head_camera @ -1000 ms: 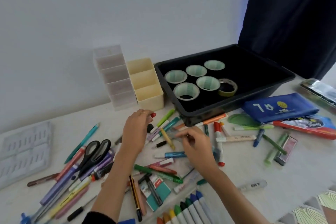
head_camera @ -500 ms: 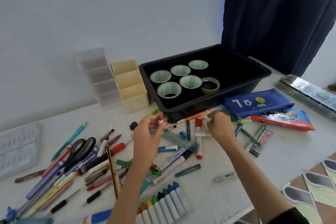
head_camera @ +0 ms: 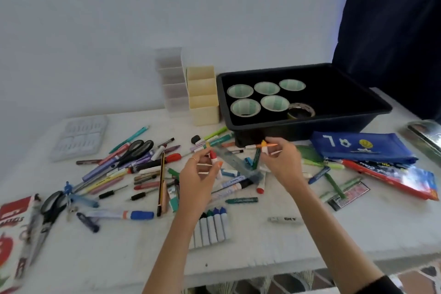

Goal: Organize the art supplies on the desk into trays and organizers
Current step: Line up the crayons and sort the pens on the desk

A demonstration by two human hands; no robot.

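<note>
white desk [head_camera: 250, 249], scattered pens [head_camera: 152, 169], black tray [head_camera: 307, 126], scissors [head_camera: 134, 150]

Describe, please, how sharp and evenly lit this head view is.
In the head view, light is soft and even; the left hand and right hand, each pinching crayons, are motion-blurred; the red packet at the left edge smears worst; the silver case glares; the wide lens bows the table edge.

Soft daylight, motion blur, wide-angle warp

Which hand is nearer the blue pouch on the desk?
Right. The right hand, holding crayons, is just left of the blue pouch; the left hand, also holding crayons, is farther left, beyond the right hand.
</note>
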